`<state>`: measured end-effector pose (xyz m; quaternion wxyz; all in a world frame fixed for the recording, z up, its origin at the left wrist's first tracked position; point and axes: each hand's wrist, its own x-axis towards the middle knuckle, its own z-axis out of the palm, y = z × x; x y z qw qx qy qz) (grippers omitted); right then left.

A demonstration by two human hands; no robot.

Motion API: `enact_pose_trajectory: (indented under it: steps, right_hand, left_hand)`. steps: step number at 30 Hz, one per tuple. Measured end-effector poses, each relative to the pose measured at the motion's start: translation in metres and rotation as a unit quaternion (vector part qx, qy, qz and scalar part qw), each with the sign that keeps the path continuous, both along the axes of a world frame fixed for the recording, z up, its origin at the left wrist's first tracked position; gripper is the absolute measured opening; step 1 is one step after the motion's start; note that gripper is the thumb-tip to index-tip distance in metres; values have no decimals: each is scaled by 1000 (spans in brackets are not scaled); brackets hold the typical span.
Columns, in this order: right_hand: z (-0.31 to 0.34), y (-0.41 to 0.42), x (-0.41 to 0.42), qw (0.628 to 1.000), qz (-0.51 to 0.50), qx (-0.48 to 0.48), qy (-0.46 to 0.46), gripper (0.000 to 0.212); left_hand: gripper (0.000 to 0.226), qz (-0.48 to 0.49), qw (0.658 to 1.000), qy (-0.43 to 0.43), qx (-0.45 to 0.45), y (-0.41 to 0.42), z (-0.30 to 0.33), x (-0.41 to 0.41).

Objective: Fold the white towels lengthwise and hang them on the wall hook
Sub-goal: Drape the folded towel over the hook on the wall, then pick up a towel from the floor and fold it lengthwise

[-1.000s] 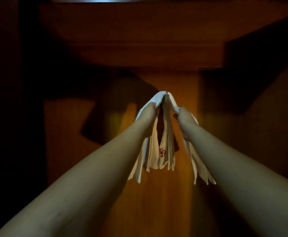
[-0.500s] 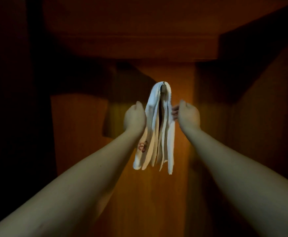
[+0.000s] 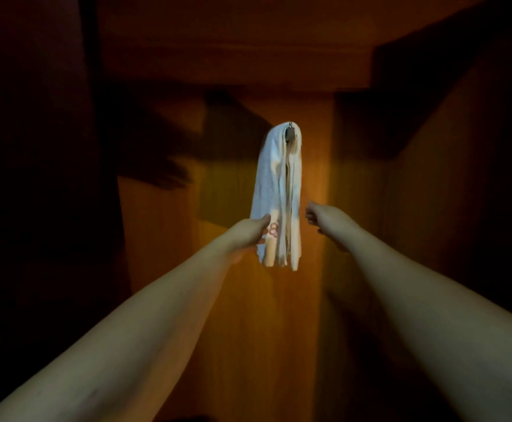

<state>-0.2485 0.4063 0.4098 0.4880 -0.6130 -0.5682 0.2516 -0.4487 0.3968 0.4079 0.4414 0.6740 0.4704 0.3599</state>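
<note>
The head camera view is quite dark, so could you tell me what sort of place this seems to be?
Probably a dim indoor nook with wood panelling: white towels hang from a wall hook.
</note>
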Motion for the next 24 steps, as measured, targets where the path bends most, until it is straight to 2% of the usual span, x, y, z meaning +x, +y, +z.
enact_pose_trajectory:
  steps: [2,4,7,10,12,17,24]
  right_hand:
    - [-15,-29,-2,998,-19,-15,-60,36]
    - [-34,-63,-8,992,-17,-33,-120,40]
    - [-69,-117,-19,978,-26,-80,-192,47]
    - [-117,-175,-28,955,-41,-137,-261,47]
    - [-151,-213,-32,938,-21,-176,-298,47]
    - [-239,-286,-26,915,-4,-269,-301,52]
    - [-350,-363,15,893,6,-365,-263,52]
  left_hand:
    - [39,8,999,37,5,-21,-18,-15]
    - [36,10,995,94,38,-48,-41,-31]
    - [38,-8,985,161,68,-93,-75,-51]
    - [45,-36,957,274,90,-130,-112,-64]
    - [48,-66,950,297,75,-149,-140,-69]
    - [51,-106,939,325,43,-189,-220,-66]
    - [52,-185,905,382,-2,-227,-329,-13]
